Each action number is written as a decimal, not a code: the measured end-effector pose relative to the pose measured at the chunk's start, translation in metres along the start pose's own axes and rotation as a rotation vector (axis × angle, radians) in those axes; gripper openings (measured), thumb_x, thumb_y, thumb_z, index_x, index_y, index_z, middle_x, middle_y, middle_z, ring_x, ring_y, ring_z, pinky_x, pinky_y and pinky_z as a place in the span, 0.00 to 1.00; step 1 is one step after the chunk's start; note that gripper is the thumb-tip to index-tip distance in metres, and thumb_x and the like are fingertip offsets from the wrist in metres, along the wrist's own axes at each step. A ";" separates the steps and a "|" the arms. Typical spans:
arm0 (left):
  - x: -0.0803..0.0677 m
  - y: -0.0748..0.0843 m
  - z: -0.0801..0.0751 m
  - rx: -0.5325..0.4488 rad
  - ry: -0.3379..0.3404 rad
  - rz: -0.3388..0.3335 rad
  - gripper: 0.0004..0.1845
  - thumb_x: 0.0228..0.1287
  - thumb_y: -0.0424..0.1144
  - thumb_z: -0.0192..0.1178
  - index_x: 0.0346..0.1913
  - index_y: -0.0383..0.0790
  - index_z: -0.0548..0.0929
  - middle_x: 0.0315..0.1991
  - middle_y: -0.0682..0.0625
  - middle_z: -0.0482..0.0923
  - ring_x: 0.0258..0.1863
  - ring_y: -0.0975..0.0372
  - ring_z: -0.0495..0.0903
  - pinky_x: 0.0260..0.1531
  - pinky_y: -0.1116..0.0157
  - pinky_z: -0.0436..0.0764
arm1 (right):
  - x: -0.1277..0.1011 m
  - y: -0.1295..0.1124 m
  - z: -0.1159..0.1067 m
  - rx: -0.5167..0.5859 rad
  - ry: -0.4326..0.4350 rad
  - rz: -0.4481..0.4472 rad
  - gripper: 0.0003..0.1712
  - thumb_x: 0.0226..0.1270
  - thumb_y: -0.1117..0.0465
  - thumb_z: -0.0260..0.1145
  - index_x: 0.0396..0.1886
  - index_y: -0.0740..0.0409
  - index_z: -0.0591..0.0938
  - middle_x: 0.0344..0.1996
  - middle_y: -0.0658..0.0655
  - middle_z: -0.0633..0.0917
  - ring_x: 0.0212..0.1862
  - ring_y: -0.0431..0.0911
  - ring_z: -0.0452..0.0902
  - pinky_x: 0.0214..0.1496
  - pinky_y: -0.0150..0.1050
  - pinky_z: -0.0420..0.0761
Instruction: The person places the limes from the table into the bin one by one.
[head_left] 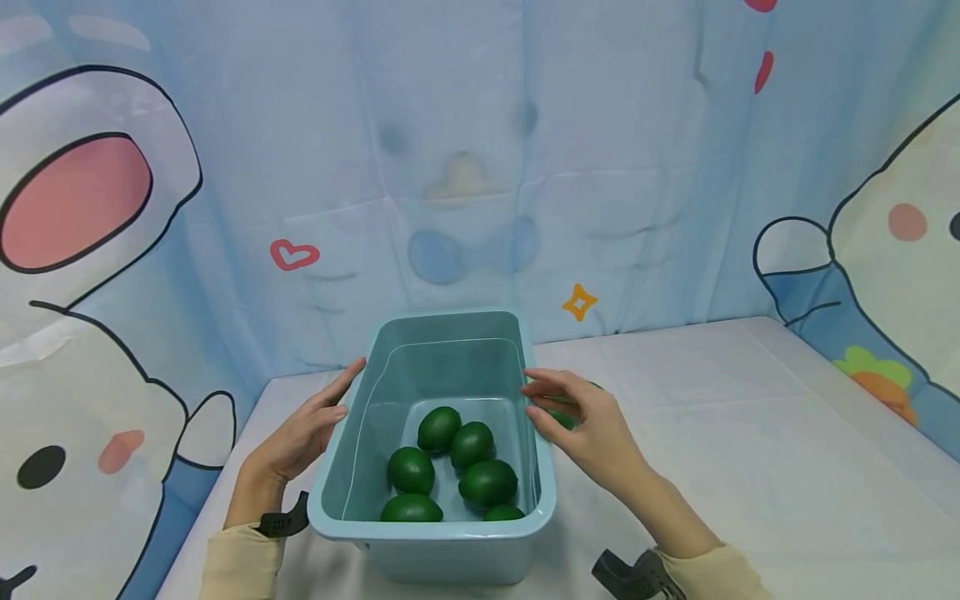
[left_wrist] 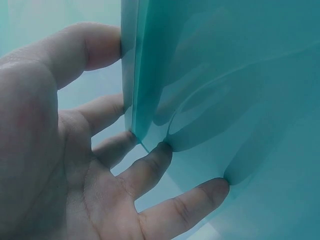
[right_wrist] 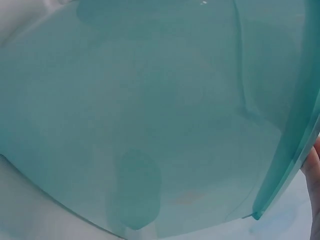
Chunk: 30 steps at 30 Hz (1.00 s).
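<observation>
A teal plastic bin point(head_left: 341, 467) stands on the white table with several dark green oval fruits point(head_left: 487, 482) on its floor. My left hand point(head_left: 303, 433) lies flat against the bin's left wall, with straight fingers point(left_wrist: 150, 172) pressing the outside and the thumb point(left_wrist: 95, 47) at the rim. My right hand point(head_left: 581, 425) is at the right rim, its fingers relaxed and their tips touching the edge. One more green fruit point(head_left: 564, 417) shows partly behind that hand, outside the bin. The right wrist view is filled by the bin wall point(right_wrist: 150, 110), with a fingertip point(right_wrist: 315, 170) at its edge.
White table cloth point(head_left: 750, 433) spreads to the right of the bin. A blue cartoon-printed curtain point(head_left: 465, 167) closes off the back and both sides, close behind the bin. The table's left edge point(head_left: 217, 492) runs near my left forearm.
</observation>
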<state>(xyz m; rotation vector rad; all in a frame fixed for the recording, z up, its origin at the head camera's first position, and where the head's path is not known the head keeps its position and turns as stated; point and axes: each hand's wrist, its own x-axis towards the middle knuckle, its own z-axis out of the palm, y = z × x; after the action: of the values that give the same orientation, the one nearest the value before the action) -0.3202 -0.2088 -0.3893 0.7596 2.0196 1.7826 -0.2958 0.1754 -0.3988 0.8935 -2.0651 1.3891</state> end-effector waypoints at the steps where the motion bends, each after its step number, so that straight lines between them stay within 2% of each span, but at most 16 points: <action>1: 0.000 0.000 0.000 -0.002 -0.001 0.000 0.33 0.74 0.39 0.40 0.76 0.61 0.41 0.77 0.55 0.26 0.75 0.46 0.34 0.59 0.64 0.71 | 0.000 0.001 -0.001 -0.017 0.007 0.017 0.26 0.59 0.70 0.68 0.58 0.59 0.76 0.42 0.56 0.85 0.45 0.43 0.83 0.47 0.32 0.82; 6: 0.000 0.000 0.000 -0.007 -0.001 -0.005 0.33 0.75 0.39 0.40 0.76 0.61 0.41 0.77 0.55 0.27 0.75 0.48 0.36 0.59 0.63 0.72 | 0.000 0.010 -0.007 -0.097 0.065 0.094 0.28 0.60 0.69 0.67 0.61 0.58 0.74 0.42 0.56 0.85 0.46 0.48 0.83 0.48 0.34 0.81; 11: 0.000 0.000 0.001 0.005 0.004 -0.011 0.33 0.74 0.39 0.40 0.76 0.62 0.42 0.77 0.55 0.27 0.75 0.47 0.36 0.59 0.62 0.71 | -0.001 0.024 -0.014 -0.123 0.126 0.137 0.25 0.63 0.67 0.65 0.61 0.57 0.75 0.44 0.56 0.84 0.48 0.48 0.82 0.50 0.24 0.77; 15: 0.001 0.000 0.000 0.006 0.004 -0.009 0.33 0.74 0.39 0.40 0.76 0.61 0.42 0.77 0.55 0.27 0.75 0.47 0.35 0.60 0.62 0.70 | -0.001 0.036 -0.019 -0.113 0.173 0.149 0.25 0.62 0.69 0.65 0.60 0.60 0.76 0.48 0.60 0.81 0.53 0.53 0.79 0.52 0.20 0.74; 20: 0.001 0.000 0.000 -0.001 0.000 -0.010 0.33 0.74 0.39 0.40 0.76 0.61 0.42 0.77 0.55 0.27 0.75 0.52 0.41 0.59 0.62 0.71 | -0.003 0.053 -0.026 -0.166 0.184 0.172 0.25 0.63 0.67 0.65 0.60 0.63 0.75 0.54 0.61 0.77 0.59 0.52 0.73 0.58 0.20 0.69; 22: 0.001 0.000 0.000 -0.002 -0.001 -0.009 0.33 0.74 0.39 0.40 0.76 0.61 0.42 0.77 0.55 0.27 0.76 0.52 0.41 0.59 0.63 0.71 | -0.005 0.061 -0.028 -0.200 0.173 0.188 0.26 0.64 0.65 0.64 0.61 0.63 0.74 0.56 0.61 0.77 0.60 0.52 0.71 0.60 0.21 0.68; 26: 0.000 0.000 0.000 -0.003 0.000 -0.011 0.33 0.74 0.39 0.40 0.76 0.61 0.42 0.77 0.55 0.27 0.75 0.51 0.41 0.59 0.62 0.72 | -0.007 0.073 -0.031 -0.230 0.134 0.229 0.28 0.65 0.62 0.63 0.64 0.64 0.71 0.59 0.63 0.73 0.64 0.55 0.68 0.64 0.39 0.70; 30: 0.000 -0.001 -0.001 0.001 0.005 -0.012 0.33 0.74 0.39 0.40 0.76 0.62 0.42 0.77 0.55 0.27 0.75 0.51 0.42 0.59 0.62 0.72 | -0.010 0.083 -0.032 -0.271 0.058 0.280 0.32 0.66 0.62 0.62 0.68 0.64 0.66 0.66 0.67 0.65 0.68 0.62 0.59 0.65 0.62 0.63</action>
<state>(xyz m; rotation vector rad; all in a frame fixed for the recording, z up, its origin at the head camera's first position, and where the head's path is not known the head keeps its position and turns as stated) -0.3205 -0.2098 -0.3901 0.7425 2.0242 1.7785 -0.3495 0.2302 -0.4451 0.4608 -2.3287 1.2100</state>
